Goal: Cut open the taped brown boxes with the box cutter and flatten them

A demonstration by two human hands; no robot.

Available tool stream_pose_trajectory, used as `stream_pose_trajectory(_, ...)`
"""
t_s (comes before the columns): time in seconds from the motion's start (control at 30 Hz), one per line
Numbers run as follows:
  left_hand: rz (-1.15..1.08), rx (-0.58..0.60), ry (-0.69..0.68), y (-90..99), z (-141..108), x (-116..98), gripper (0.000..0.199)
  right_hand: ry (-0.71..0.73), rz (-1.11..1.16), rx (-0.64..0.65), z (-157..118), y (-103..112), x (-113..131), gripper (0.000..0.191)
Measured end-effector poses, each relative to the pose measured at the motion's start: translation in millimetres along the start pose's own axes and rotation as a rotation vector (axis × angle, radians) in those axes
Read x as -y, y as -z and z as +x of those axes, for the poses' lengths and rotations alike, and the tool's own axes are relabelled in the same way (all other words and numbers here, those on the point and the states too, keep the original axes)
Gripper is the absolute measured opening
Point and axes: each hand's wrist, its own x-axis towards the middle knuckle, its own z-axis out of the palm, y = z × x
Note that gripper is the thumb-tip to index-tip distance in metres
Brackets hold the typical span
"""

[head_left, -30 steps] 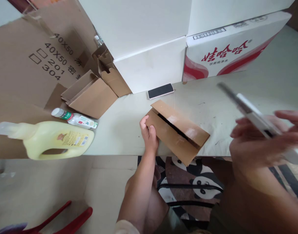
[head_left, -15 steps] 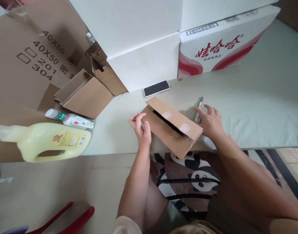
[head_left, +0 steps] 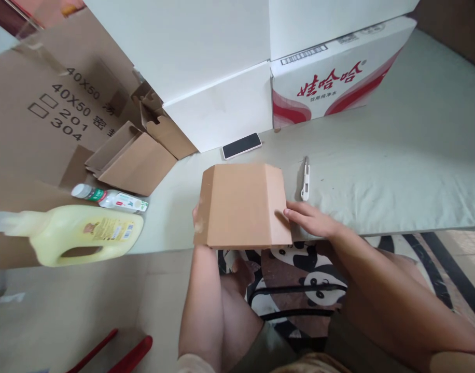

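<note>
At the front of the pale green desk (head_left: 350,189), holds the cardboard box (head_left: 240,204) near the white cutter (head_left: 306,185). Grips the box's right side with the fingers (head_left: 295,214) of the right hand (head_left: 314,219); cannot tell the grip of the left hand (head_left: 195,214), mostly hidden.

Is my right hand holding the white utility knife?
No, the utility knife lies on the pale green cloth, apart from the right hand, which is at the side of the cardboard box.

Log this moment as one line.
left hand: mostly hidden, at box; right hand: touching box's right side; cutter: on table, right of box
</note>
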Motion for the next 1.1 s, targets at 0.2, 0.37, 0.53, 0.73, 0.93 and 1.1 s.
stream_pose_trajectory(0.2,-0.239,-0.015,0.145,-17.3,-3,-4,0.045,0.175,0.284,-0.239,0,7,-9,0.065)
stream_pose_trajectory(0.37,-0.180,0.140,0.053,-31.3,-7,0,0.049,0.340,0.290,-0.291,4,9,-16,0.083)
stream_pose_trajectory(0.53,-0.114,0.138,-0.052,-38.4,-6,3,0.044,0.266,0.037,-0.381,8,3,-12,0.088)
stream_pose_trajectory(0.73,-0.149,0.057,-0.055,-33.4,-5,8,0.043,0.225,0.018,-0.425,13,-1,-9,0.076)
stream_pose_trajectory(0.93,-0.083,0.031,-0.081,-30.5,-3,12,0.044,0.108,-0.005,-0.477,13,-3,-7,0.074)
stream_pose_trajectory(1.1,0.026,-0.005,-0.146,-30.1,-1,14,0.041,-0.005,-0.054,-0.556,14,-2,-6,0.058)
